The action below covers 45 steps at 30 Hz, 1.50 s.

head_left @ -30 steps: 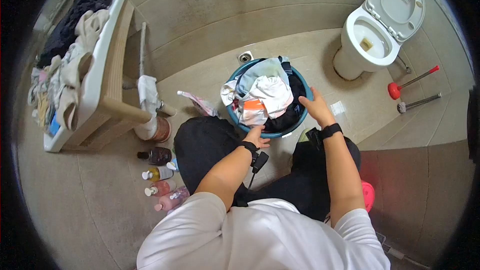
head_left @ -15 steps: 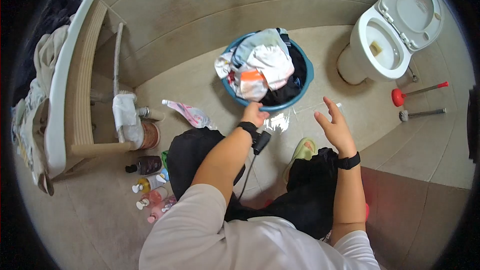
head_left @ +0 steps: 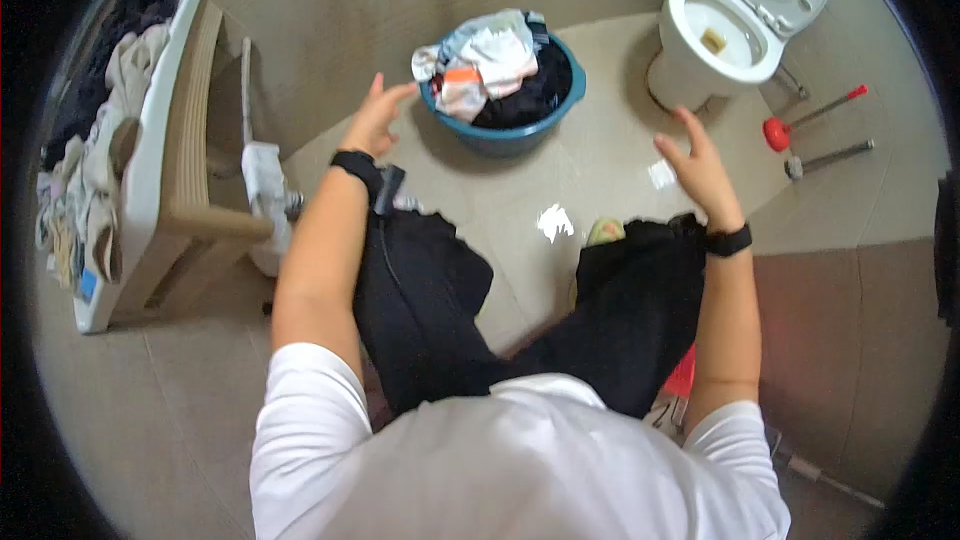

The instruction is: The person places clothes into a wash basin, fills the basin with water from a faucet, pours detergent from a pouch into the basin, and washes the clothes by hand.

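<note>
A blue-green basin (head_left: 510, 143) stands on the tiled floor, heaped with clothes. White and light blue garments (head_left: 495, 55) lie on its left side, and black cloth (head_left: 535, 100) fills the right. My left hand (head_left: 377, 118) is raised just left of the basin, fingers apart, holding nothing; a black band and a small dark device with a cable are at its wrist. To the right of the basin, below the toilet, my right hand (head_left: 700, 165) hangs in the air with its fingers spread and nothing in them. Neither hand touches the basin.
A white-topped stool (head_left: 165, 130) bearing more clothes (head_left: 105, 170) stands at the left. The toilet (head_left: 720, 35) is at the upper right with its lid up. A red plunger (head_left: 776, 134) and a brush (head_left: 795, 168) lean by the right wall.
My left hand has left the basin's near rim and moved left and up. My right hand, earlier by the basin's right rim, is now away from it. The basin sits farther from my legs.
</note>
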{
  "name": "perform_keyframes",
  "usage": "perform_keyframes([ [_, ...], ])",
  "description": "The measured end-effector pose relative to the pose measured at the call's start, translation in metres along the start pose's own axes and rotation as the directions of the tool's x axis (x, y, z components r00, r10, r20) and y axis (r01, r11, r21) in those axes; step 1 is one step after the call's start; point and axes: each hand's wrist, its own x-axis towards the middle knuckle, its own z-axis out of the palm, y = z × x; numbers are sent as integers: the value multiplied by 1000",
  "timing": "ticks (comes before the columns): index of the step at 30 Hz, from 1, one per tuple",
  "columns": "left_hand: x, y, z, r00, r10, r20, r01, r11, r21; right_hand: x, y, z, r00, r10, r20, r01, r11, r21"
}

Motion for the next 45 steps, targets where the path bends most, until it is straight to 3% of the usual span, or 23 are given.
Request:
perform_keyframes([
  [1, -15, -1, -10, 1000, -18, 1, 18, 1000, 6, -10, -5, -5, 1000, -27, -11, 27, 1000, -1],
  [3, -40, 3, -30, 975, -91, 205, 54, 982, 180, -28, -22, -16, 1000, -24, 11, 24, 999, -22],
  [4, -54, -2, -36, 978, -99, 184, 37, 949, 314, -37, -28, -18, 999, -25, 28, 26, 999, -48],
  [5, -67, -5, -39, 979, -91, 180, 30, 949, 314, -44, -30, -17, 999, -32, 24, 34, 998, -45],
  [7, -103, -11, -42, 944, -238, 228, 29, 751, 660, -56, -29, -6, 993, -49, 105, 60, 992, -107],
  [8, -116, -20, -41, 943, -273, 191, 51, 683, 728, -62, -27, 1, 989, -67, 135, 86, 987, -139],
  [9, -116, -29, -48, 945, -266, 189, 48, 684, 728, -64, -30, 7, 989, -74, 131, 92, 986, -138],
  [11, -114, -49, -65, 832, -260, 490, -265, 590, 763, -67, -42, 24, 953, -140, 268, 189, 968, -167],
  [13, -136, -38, -59, 821, -294, 490, -234, 609, 758, -63, -56, 45, 931, -122, 344, 198, 961, -195],
  [15, -145, -33, -56, 787, -260, 559, -370, 526, 766, -57, -64, 71, 899, -93, 428, 203, 954, -220],
  [17, -148, -22, -44, 818, -245, 521, -373, 463, 804, -48, -64, 104, 818, -32, 575, 220, 940, -261],
  [20, -133, -15, -12, 782, 36, 623, -610, 255, 751, -26, -48, 154, 774, 1, 633, 231, 931, -284],
  [23, -111, 7, 44, 772, 276, 573, -581, -59, 812, -28, -25, 221, 747, 48, 663, 206, 931, -301],
  [25, -82, 9, 70, 701, 518, 489, -597, 52, 801, -46, -6, 254, 632, 212, 745, 97, 933, -347],
  [26, -67, -1, 78, 725, 478, 496, -597, 76, 799, -60, 12, 280, 442, 347, 827, 73, 905, -419],
  [27, -49, -8, 86, 684, 555, 473, -676, 239, 697, -91, 61, 324, 211, 378, 901, 175, 892, -416],
  [28, -31, -13, 90, 673, 586, 451, -704, 320, 635, -121, 79, 341, 86, 389, 917, 183, 899, -398],
  [30, -8, -22, 96, 673, 594, 441, -727, 422, 542, -163, 88, 353, -19, 387, 922, 120, 916, -382],
  [35, 24, -15, 116, 791, 464, 400, -602, 471, 645, -202, 108, 380, -176, 304, 936, -1, 951, -309],
  [39, 64, 7, 133, 843, 394, 367, -485, 257, 836, -194, 121, 392, -277, 232, 932, -60, 964, -258],
  [42, 102, 14, 141, 844, 457, 280, -434, 277, 857, -176, 121, 383, -330, 194, 924, -76, 970, -230],
  [45, 135, 31, 142, 761, 600, 247, -501, 301, 812, -151, 118, 373, -352, 186, 917, -71, 972, -224],
])
